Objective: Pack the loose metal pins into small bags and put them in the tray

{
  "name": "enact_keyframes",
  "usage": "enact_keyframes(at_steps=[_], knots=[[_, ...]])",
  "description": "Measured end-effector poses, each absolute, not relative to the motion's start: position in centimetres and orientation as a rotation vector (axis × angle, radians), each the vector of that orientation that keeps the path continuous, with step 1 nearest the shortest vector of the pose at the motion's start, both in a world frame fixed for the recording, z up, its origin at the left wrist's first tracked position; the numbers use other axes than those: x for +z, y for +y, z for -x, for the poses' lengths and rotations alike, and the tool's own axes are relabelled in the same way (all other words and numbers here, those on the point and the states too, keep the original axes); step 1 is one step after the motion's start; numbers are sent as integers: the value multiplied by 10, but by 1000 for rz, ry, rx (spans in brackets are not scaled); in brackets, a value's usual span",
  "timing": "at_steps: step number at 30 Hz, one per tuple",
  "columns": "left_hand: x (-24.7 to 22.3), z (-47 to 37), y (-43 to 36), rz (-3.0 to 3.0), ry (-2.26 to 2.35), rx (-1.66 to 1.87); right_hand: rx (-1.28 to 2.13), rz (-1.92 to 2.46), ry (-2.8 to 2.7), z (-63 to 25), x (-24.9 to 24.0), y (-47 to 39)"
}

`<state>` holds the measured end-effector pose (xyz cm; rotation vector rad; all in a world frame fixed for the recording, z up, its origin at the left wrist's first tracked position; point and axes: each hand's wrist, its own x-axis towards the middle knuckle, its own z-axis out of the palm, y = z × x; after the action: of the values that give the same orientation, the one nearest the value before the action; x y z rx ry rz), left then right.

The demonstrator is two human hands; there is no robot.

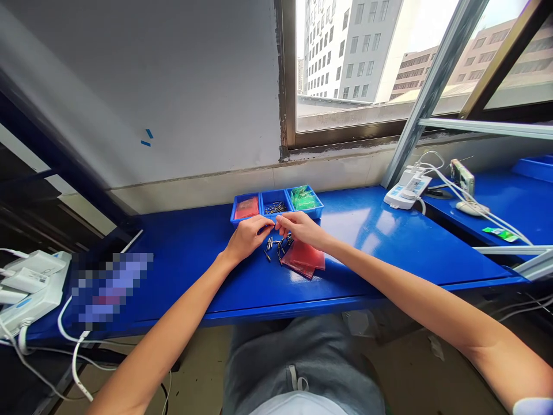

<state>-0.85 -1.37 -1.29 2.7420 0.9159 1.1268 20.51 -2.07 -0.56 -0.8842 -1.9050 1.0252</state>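
My left hand [251, 233] and my right hand [298, 226] meet fingertip to fingertip over the blue table, just in front of a row of blue bins [260, 203]. Both are pinched closed; whatever they hold is too small to make out. Below them lies a loose pile of small dark and silver metal parts [280, 246]. Red plastic bags [305, 259] lie flat beside the pile, under my right wrist. The left bin holds red bags [247, 208], the middle one small metal parts [275, 207], the right one green bags [305, 197].
A white power strip [404, 190] with cables stands at the table's back right, by a metal frame post [427, 86]. At the far left are another power strip [38, 288] and a pixelated object [112, 288]. The table's front edge [285, 310] runs before my lap.
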Motion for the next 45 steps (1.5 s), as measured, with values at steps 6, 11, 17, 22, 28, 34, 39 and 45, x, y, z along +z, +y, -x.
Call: enact_keyframes(at_steps=[6,11,17,22,28,34,39,45], knots=[[-11,5,-15,-2647,910,1175,855,1010,-1964,-209,-10,-15],[-9,5,-17,-2573,873,1185,815,979,-2041,-207,-14,-17],[-8,7,-17,-2678,895,1183,795,961,-2022,-206,-12,-19],[-9,5,-19,-2771,1007,1170,689,978,-2003,-205,-8,-22],[-11,5,-18,-2805,1096,1194,649,969,-2007,-204,-5,-26],[-11,3,-19,-2722,1106,1093,587,999,-1994,-203,-8,-25],[-9,2,-20,-2599,1007,1105,440,1018,-2069,-203,-11,-24],[-8,0,-20,-2397,949,1159,400,1011,-2129,-203,-13,-24]])
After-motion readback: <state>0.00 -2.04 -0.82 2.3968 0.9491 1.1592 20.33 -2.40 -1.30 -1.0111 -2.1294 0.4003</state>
